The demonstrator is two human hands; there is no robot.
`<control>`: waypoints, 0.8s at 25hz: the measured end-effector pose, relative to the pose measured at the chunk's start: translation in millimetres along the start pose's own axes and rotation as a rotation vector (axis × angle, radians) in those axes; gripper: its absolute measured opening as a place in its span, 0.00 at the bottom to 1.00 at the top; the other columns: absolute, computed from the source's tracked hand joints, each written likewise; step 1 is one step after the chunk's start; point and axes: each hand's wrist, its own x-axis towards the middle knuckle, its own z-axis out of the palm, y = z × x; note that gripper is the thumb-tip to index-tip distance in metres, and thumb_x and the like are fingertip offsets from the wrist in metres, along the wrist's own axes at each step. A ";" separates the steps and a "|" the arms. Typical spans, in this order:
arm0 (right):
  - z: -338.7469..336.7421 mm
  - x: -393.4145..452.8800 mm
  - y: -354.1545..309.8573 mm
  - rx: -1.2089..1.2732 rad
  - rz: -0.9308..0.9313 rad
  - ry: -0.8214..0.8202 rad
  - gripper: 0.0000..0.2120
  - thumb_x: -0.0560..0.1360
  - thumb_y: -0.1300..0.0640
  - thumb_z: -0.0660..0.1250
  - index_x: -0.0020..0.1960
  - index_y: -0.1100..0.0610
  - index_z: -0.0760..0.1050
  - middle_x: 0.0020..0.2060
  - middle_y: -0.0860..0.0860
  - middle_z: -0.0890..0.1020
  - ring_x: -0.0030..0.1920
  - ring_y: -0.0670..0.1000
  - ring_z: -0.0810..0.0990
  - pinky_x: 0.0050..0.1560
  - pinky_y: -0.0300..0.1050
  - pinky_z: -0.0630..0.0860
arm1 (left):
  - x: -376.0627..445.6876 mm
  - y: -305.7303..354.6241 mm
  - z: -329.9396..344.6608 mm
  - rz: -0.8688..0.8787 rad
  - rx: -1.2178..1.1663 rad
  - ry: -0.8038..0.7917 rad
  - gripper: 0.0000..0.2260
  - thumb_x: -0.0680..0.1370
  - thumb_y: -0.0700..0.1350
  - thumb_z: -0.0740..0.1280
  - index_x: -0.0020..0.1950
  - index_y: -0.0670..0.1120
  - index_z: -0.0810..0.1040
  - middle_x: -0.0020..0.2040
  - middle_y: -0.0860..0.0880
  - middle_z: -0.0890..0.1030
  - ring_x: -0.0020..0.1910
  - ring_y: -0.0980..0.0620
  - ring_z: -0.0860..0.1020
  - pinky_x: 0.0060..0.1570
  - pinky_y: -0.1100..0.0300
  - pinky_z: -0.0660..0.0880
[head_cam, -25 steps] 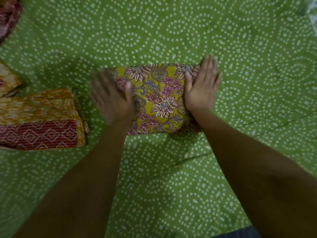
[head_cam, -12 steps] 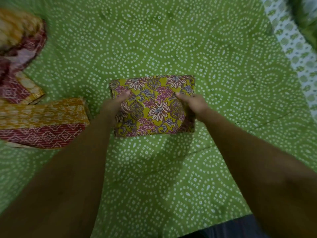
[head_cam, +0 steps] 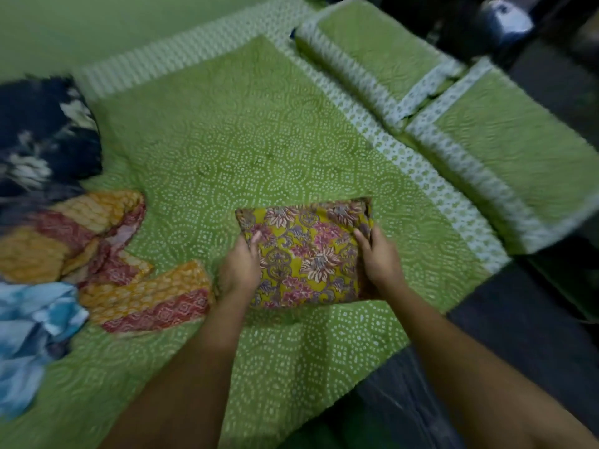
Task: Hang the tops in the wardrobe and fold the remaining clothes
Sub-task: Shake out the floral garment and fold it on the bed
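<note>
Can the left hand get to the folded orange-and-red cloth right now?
Probably not yet. The left hand grips the folded floral cloth together with the right hand. The folded orange-and-red cloth lies just left of it with nothing between; it would have to let go first.

My one camera sits on my head, looking forward and steeply down at the green bedspread (head_cam: 275,150) from close by, my forearms reaching in from the bottom edge.

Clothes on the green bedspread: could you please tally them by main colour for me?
Yellow floral, folded, held by both hands: 1
Orange and red: 2
Light blue: 1
Dark navy: 1
Total: 5
</note>
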 end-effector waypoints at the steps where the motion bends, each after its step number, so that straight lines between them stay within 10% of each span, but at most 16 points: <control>1: -26.2 -27.0 -5.1 -0.080 0.025 0.050 0.18 0.81 0.44 0.56 0.60 0.56 0.70 0.52 0.61 0.81 0.52 0.61 0.79 0.45 0.49 0.71 | -17.3 18.2 -16.1 0.062 0.058 -0.023 0.20 0.82 0.55 0.55 0.53 0.38 0.73 0.32 0.49 0.70 0.29 0.51 0.69 0.27 0.59 0.62; 8: -192.6 -160.3 26.0 -0.167 0.277 0.331 0.19 0.82 0.45 0.50 0.68 0.52 0.66 0.54 0.63 0.79 0.54 0.63 0.77 0.42 0.49 0.67 | -132.6 151.8 -17.5 0.385 -0.166 -0.291 0.18 0.81 0.56 0.57 0.56 0.42 0.75 0.40 0.40 0.81 0.39 0.42 0.80 0.36 0.53 0.74; 20: -463.2 -253.5 214.3 -0.120 0.651 0.830 0.16 0.83 0.46 0.47 0.65 0.50 0.65 0.50 0.59 0.80 0.48 0.60 0.78 0.44 0.52 0.75 | -332.4 439.3 177.4 0.850 -0.285 -0.654 0.18 0.83 0.52 0.55 0.64 0.42 0.74 0.56 0.41 0.80 0.55 0.41 0.77 0.49 0.54 0.71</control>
